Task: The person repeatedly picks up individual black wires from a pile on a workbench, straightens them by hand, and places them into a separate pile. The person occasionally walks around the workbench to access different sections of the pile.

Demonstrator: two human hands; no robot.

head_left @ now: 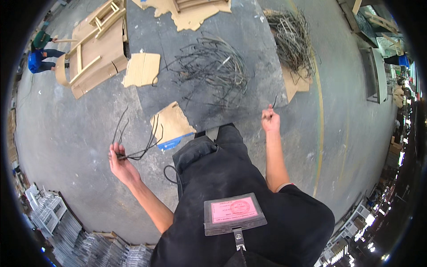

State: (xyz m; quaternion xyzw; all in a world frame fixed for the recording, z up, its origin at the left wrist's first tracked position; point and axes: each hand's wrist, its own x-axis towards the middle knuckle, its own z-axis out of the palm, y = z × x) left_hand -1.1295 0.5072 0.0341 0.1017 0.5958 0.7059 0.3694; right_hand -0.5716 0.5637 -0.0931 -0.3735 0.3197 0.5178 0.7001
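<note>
My left hand (pixel 122 166), out at the left over the floor, is closed around several thin bent black metal rods (pixel 141 153). Their hooked ends fan upward and to the right. On the right, my right hand (pixel 270 120) is raised near the corner of a dark grey work surface (pixel 253 95). Its fingers pinch one black metal rod (pixel 275 102), of which only a short curved tip shows. Ahead of me, a loose tangled pile of similar black rods (pixel 220 66) lies on that surface.
Another heap of rods (pixel 291 38) rests on cardboard at the far right. Cardboard pieces (pixel 142 70) lie on the left, one with a blue edge (pixel 175 141). Beyond, a person (pixel 38 58) stands by wooden frames (pixel 80 58). Stacked metal parts (pixel 75 231) fill the lower left.
</note>
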